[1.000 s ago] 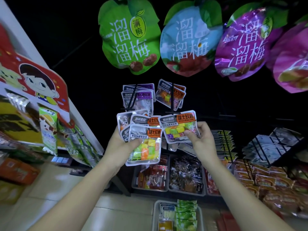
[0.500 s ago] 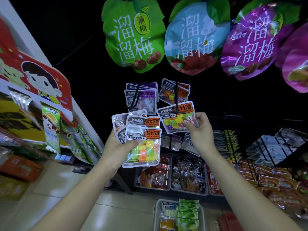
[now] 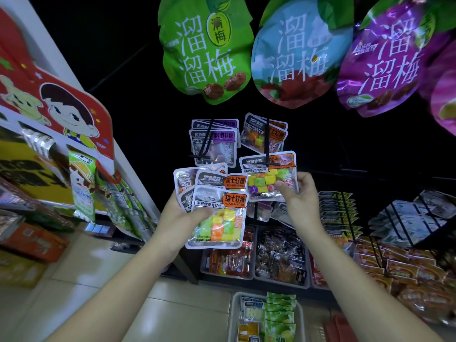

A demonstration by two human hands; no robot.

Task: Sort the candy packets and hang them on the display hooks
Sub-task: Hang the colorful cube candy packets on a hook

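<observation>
left hand [image 3: 182, 215] clenches a fan of candy packets [image 3: 217, 215], at 7 o'clock from the hook [image 3: 267, 144]. right hand [image 3: 299, 197] fingers pinch a single packet [image 3: 264, 180] by its right edge, its top at the hook tip, 11 o'clock from that hand.

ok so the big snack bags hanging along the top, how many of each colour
green bag: 1
light blue bag: 1
purple bag: 1
pink bag, cut off by the right edge: 1
total: 4
</observation>
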